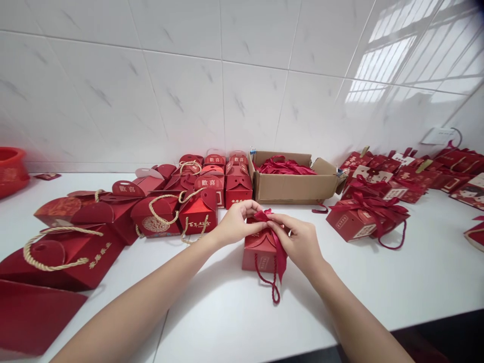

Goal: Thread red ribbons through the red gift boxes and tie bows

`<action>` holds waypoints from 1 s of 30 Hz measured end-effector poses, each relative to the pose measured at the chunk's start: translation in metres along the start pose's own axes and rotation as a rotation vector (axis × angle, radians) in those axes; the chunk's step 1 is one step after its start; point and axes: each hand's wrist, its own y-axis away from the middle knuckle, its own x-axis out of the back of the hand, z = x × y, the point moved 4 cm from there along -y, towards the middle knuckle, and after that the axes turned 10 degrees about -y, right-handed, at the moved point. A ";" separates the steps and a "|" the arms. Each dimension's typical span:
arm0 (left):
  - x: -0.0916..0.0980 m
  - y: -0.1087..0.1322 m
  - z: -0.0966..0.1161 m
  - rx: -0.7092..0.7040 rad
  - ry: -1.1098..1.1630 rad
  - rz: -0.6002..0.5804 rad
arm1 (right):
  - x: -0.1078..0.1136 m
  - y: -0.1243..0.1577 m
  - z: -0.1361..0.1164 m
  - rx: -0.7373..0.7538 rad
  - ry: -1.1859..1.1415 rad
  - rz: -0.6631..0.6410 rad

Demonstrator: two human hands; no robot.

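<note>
A small red gift box (254, 256) stands on the white table in front of me, a twisted red cord handle (273, 288) hanging down its near side. Over its top runs a dark red satin ribbon (280, 254), gathered where my fingertips meet. My left hand (242, 222) pinches the ribbon from the left, thumb and fingers together. From the right, my right hand (298, 237) pinches it too, its fingers close to the left thumb. The exact shape of the ribbon between the fingers is partly hidden. One ribbon tail hangs down the box's right front.
Behind the box, an open cardboard carton (295, 187) holds many red ribbons. Several red boxes with rope handles (155, 217) crowd the left side. On the right sit ribbon-tied boxes (351, 222). An orange-red basin (13, 171) stands far left, and a tiled wall (181, 101) rises behind.
</note>
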 end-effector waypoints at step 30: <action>-0.002 0.003 0.003 -0.189 -0.153 0.028 | 0.000 -0.001 0.001 0.103 0.094 -0.088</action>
